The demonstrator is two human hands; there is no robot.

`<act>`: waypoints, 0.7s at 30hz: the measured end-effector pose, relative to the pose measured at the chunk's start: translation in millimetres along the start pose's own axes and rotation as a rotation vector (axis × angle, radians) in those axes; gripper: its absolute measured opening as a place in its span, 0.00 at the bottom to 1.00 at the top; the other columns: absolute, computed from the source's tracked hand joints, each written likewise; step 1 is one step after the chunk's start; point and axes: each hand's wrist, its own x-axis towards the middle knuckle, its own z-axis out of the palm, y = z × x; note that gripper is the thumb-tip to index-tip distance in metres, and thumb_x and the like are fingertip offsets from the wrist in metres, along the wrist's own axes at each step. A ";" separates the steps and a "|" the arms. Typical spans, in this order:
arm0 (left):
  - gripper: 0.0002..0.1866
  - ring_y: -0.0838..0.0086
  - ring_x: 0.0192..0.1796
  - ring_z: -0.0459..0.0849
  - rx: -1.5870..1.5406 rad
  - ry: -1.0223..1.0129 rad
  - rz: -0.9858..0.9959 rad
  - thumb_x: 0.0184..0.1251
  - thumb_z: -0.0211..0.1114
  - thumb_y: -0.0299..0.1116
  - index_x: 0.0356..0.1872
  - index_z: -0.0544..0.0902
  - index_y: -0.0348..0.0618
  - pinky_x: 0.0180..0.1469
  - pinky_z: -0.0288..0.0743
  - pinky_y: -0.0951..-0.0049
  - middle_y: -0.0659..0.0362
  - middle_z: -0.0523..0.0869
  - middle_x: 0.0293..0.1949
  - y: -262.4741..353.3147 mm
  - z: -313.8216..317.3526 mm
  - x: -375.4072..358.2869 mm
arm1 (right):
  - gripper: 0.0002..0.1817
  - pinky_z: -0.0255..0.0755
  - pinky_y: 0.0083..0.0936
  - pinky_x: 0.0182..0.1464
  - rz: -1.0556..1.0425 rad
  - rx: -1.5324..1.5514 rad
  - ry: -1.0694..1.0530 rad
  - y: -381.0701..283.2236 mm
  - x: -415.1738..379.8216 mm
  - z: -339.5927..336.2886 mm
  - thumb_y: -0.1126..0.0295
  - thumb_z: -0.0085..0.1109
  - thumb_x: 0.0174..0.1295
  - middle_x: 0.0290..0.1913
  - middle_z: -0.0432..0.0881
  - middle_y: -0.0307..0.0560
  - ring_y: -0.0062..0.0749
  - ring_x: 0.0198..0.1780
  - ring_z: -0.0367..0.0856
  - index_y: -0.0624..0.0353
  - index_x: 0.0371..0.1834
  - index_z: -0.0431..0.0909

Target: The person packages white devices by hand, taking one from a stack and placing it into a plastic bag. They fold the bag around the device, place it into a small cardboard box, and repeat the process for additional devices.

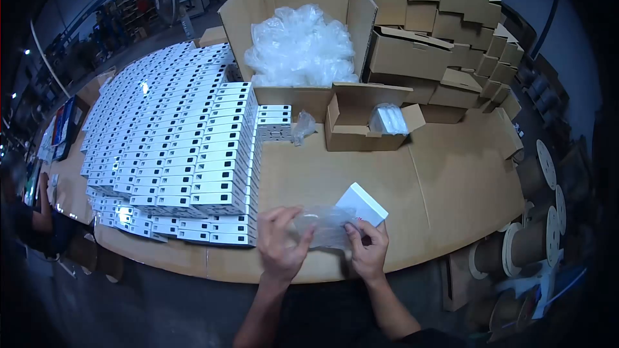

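Over the front of the table, a clear plastic bag (325, 227) stretches between my two hands. My left hand (282, 243) grips its left end, with fingers and thumb curved around the film. At the other end, my right hand (370, 246) pinches the bag's edge with thumb and forefinger. A flat white box (364, 205) sticks up at an angle from my right hand's fingers, its lower part behind the bag and the hand. Just left of my left hand stand large stacked rows of similar white boxes (219, 154).
Loose clear bags (303, 51) fill a large carton (235, 16) at the back. An open small carton (354, 142) holds wrapped white boxes (388, 119). A crumpled bag (304, 127) lies beside it. Brown cartons (412, 51) are piled back right; a person (42, 206) is at far left.
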 end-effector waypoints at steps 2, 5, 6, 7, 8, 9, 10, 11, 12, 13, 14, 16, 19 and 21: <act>0.22 0.65 0.45 0.79 0.028 -0.096 0.149 0.54 0.82 0.26 0.52 0.88 0.43 0.43 0.74 0.67 0.57 0.82 0.44 6.2 -0.3 7.7 | 0.06 0.75 0.31 0.48 -0.003 0.026 0.010 4.2 -6.7 2.4 0.76 0.74 0.64 0.45 0.80 0.50 0.38 0.45 0.81 0.66 0.41 0.89; 0.18 0.66 0.46 0.81 0.006 -0.100 0.128 0.52 0.83 0.26 0.46 0.91 0.46 0.41 0.74 0.68 0.59 0.84 0.43 12.4 10.4 7.1 | 0.05 0.75 0.30 0.50 -0.005 0.008 -0.006 -2.1 -12.5 2.5 0.77 0.72 0.66 0.46 0.80 0.49 0.35 0.48 0.81 0.67 0.41 0.88; 0.18 0.66 0.46 0.81 -0.005 -0.098 0.126 0.52 0.83 0.25 0.45 0.91 0.45 0.41 0.74 0.68 0.59 0.85 0.43 11.6 13.6 6.4 | 0.05 0.75 0.30 0.50 -0.016 0.018 0.007 0.7 -15.0 4.6 0.77 0.72 0.66 0.46 0.80 0.50 0.35 0.47 0.81 0.68 0.41 0.88; 0.15 0.66 0.46 0.82 -0.012 -0.093 0.138 0.52 0.82 0.25 0.43 0.91 0.45 0.40 0.74 0.68 0.59 0.85 0.43 8.9 15.9 4.2 | 0.05 0.75 0.30 0.50 -0.026 0.028 0.020 2.2 -16.4 5.2 0.78 0.72 0.65 0.46 0.80 0.50 0.36 0.47 0.81 0.68 0.41 0.88; 0.15 0.66 0.45 0.83 -0.026 -0.098 0.135 0.52 0.82 0.24 0.42 0.91 0.44 0.40 0.75 0.69 0.59 0.85 0.42 7.9 17.7 3.3 | 0.05 0.75 0.30 0.49 -0.026 0.001 0.016 0.8 -16.5 4.2 0.78 0.72 0.65 0.46 0.80 0.51 0.36 0.47 0.81 0.68 0.41 0.88; 0.15 0.66 0.44 0.83 -0.037 -0.102 0.131 0.52 0.82 0.23 0.42 0.91 0.43 0.39 0.75 0.69 0.58 0.85 0.42 7.1 18.7 2.4 | 0.05 0.75 0.30 0.49 -0.026 -0.025 0.010 -2.1 -16.4 3.1 0.78 0.73 0.65 0.46 0.80 0.51 0.37 0.47 0.81 0.68 0.41 0.88; 0.14 0.66 0.44 0.84 -0.047 -0.105 0.126 0.52 0.82 0.22 0.41 0.91 0.43 0.39 0.76 0.69 0.58 0.85 0.42 6.1 19.6 1.3 | 0.05 0.75 0.30 0.49 -0.026 -0.049 0.003 -3.4 -16.4 2.5 0.78 0.73 0.65 0.46 0.80 0.51 0.37 0.47 0.81 0.69 0.41 0.88; 0.14 0.66 0.43 0.84 -0.070 -0.096 0.111 0.51 0.82 0.21 0.41 0.90 0.42 0.39 0.77 0.69 0.58 0.85 0.41 4.6 21.2 -0.5 | 0.06 0.75 0.30 0.49 -0.015 -0.042 0.005 -2.6 -16.4 2.5 0.78 0.73 0.64 0.46 0.80 0.51 0.37 0.47 0.81 0.69 0.41 0.88; 0.15 0.66 0.42 0.85 -0.092 -0.088 0.096 0.51 0.82 0.20 0.40 0.90 0.41 0.38 0.78 0.69 0.57 0.85 0.41 3.3 23.0 -3.0 | 0.06 0.75 0.30 0.49 -0.003 -0.034 0.007 -1.5 -16.6 2.7 0.78 0.73 0.64 0.45 0.80 0.51 0.37 0.46 0.81 0.69 0.40 0.88; 0.15 0.65 0.42 0.85 -0.114 -0.080 0.081 0.51 0.82 0.19 0.40 0.90 0.40 0.38 0.79 0.69 0.57 0.85 0.40 2.8 23.7 -4.7 | 0.06 0.75 0.30 0.49 0.009 -0.026 0.009 -0.8 -16.9 3.1 0.78 0.73 0.64 0.45 0.80 0.51 0.37 0.46 0.81 0.68 0.40 0.88; 0.15 0.65 0.41 0.85 -0.120 -0.078 0.079 0.50 0.81 0.19 0.40 0.90 0.40 0.38 0.79 0.69 0.56 0.85 0.39 2.8 23.8 -5.4 | 0.06 0.75 0.31 0.49 0.010 -0.029 0.009 -0.3 -16.6 3.0 0.78 0.74 0.64 0.45 0.80 0.51 0.37 0.46 0.81 0.68 0.40 0.88; 0.15 0.65 0.40 0.86 -0.133 -0.077 0.075 0.50 0.81 0.17 0.39 0.90 0.39 0.38 0.81 0.69 0.56 0.86 0.38 2.7 23.7 -6.3 | 0.06 0.74 0.31 0.49 0.013 -0.036 0.011 0.8 -16.0 3.1 0.77 0.74 0.63 0.45 0.80 0.50 0.37 0.46 0.81 0.68 0.40 0.88; 0.13 0.63 0.41 0.87 -0.126 -0.085 0.073 0.49 0.81 0.17 0.37 0.88 0.38 0.39 0.81 0.67 0.55 0.86 0.36 4.5 24.9 -6.1 | 0.06 0.74 0.31 0.49 0.033 -0.047 0.012 2.1 -15.3 3.3 0.77 0.75 0.63 0.44 0.81 0.51 0.37 0.46 0.81 0.67 0.40 0.88; 0.13 0.62 0.41 0.87 -0.135 -0.110 0.116 0.51 0.80 0.16 0.36 0.86 0.37 0.41 0.82 0.66 0.54 0.87 0.37 3.8 25.7 -3.5 | 0.06 0.75 0.32 0.50 0.034 -0.056 0.020 2.5 -15.6 3.7 0.78 0.75 0.63 0.44 0.81 0.51 0.38 0.46 0.82 0.67 0.40 0.88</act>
